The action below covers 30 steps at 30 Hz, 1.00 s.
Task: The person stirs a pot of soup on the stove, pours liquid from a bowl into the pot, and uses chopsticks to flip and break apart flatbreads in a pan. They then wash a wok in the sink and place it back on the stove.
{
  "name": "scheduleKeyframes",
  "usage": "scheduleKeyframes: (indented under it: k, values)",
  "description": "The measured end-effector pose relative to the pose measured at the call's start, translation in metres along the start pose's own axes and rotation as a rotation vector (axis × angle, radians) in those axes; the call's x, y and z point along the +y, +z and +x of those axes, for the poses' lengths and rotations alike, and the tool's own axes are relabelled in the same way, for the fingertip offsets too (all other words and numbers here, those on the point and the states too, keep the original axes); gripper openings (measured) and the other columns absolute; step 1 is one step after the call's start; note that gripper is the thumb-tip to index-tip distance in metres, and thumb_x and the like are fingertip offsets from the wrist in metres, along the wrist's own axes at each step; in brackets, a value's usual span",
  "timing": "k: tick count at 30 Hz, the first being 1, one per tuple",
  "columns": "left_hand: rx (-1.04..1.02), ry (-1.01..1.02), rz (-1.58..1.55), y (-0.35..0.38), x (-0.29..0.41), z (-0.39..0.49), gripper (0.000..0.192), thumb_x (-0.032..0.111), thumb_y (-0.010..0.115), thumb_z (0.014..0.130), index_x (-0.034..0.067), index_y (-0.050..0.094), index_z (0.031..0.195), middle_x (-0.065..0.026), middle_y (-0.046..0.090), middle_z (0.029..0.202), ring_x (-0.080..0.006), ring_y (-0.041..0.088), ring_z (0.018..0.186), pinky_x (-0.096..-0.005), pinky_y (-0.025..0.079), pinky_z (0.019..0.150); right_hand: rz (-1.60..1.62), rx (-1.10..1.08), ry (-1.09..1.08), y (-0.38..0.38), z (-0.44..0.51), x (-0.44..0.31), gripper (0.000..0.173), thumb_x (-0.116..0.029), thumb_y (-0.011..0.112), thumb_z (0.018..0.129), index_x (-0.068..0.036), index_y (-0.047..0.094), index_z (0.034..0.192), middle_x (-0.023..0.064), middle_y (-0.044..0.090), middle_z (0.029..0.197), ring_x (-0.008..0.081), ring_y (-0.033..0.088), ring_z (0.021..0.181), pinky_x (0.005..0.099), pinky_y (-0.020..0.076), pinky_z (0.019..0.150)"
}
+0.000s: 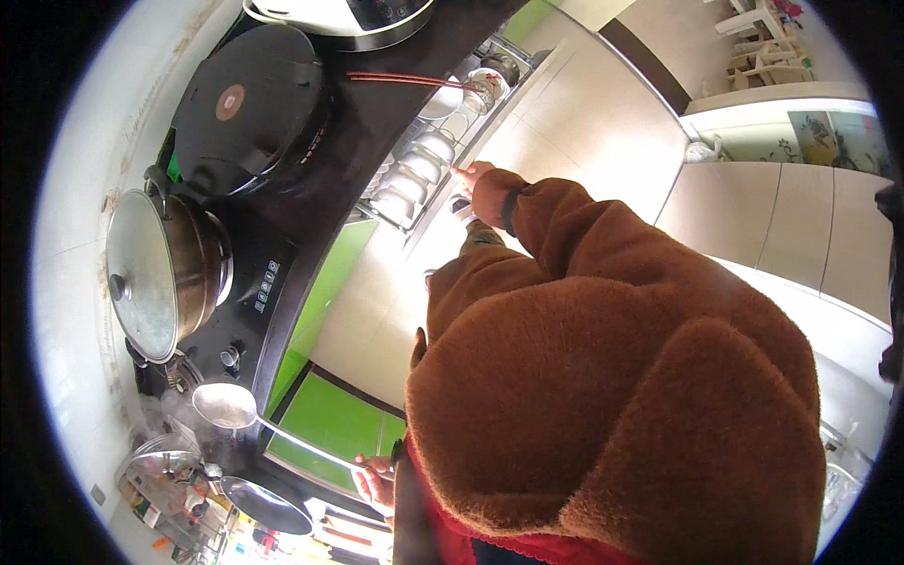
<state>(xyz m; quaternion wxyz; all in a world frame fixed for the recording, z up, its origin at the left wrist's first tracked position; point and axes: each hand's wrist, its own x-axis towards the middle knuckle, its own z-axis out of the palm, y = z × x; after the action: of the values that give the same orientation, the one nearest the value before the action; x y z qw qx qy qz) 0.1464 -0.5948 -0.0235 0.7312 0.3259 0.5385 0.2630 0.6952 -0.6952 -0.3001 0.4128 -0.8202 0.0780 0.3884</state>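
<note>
My left hand (pixel 376 486) grips the far end of a long metal handle. At its other end is a pale ladle (pixel 224 405), held level over the black cooktop with steam around it. What the bowl of the ladle holds is too blurred to tell. My right hand (pixel 472 176), in a brown fleece sleeve, hangs beside a pulled-out dish rack (pixel 462 152). Its fingers are apart and nothing shows in them. White bowls (pixel 409 183) sit in the rack nearest this hand. A large pot (pixel 194 268) with a glass lid (pixel 143 282) stands on the cooktop (pixel 275 247).
Past the pot lies a large round black appliance (pixel 247 106), with a white cooker (pixel 339 21) beyond. Reddish chopsticks (pixel 402 78) jut from the counter over the rack. A frying pan (pixel 267 505) stands near my left hand. Green cabinet doors (pixel 339 413) line the counter front.
</note>
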Motion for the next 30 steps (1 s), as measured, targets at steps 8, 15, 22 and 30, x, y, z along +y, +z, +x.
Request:
scheduleKeyframes:
  k: [8,15,22,30]
  values:
    - [-0.166,0.118,-0.057,0.034,-0.001,0.010,0.030,0.019,0.058,0.093,0.006,0.053,0.119,-0.0032,0.052,0.074,-0.0149,0.047,0.067,-0.0315,0.037,0.063,-0.927,-0.040,-0.506,0.000,0.010,-0.059,0.030,-0.032,0.058,0.084,-0.004,0.066,0.088,0.0176,0.067,0.089,0.0361,0.064,0.089,0.0446,0.0514,0.076]
    - [-0.126,0.095,-0.063,0.073,0.012,0.006,0.031,0.020,0.062,0.089,0.005,0.053,0.115,-0.0025,0.052,0.071,-0.0149,0.047,0.065,-0.0314,0.036,0.061,-3.033,0.050,-1.203,0.042,0.126,0.025,0.028,-0.019,0.051,0.088,-0.001,0.069,0.100,0.0140,0.067,0.080,0.0216,0.065,0.069,0.0373,0.0543,0.060]
    - [-0.081,0.117,-0.026,0.093,0.012,0.003,0.029,0.019,0.059,0.090,0.002,0.052,0.113,-0.0041,0.050,0.068,-0.0162,0.046,0.062,-0.0330,0.037,0.059,-0.947,0.147,-0.104,0.098,0.253,0.107,0.045,-0.028,0.034,0.097,-0.016,0.040,0.139,0.0138,0.038,0.143,0.0264,0.037,0.132,0.0447,0.0305,0.108]
    - [-0.131,0.097,0.003,0.085,0.016,0.013,0.028,0.016,0.059,0.091,0.000,0.053,0.113,-0.0064,0.054,0.072,-0.0171,0.048,0.063,-0.0323,0.039,0.059,-1.169,-0.047,0.058,0.020,0.152,0.007,0.047,-0.046,0.041,0.093,-0.027,0.044,0.135,0.0112,0.044,0.132,0.0337,0.043,0.126,0.0459,0.0376,0.104]
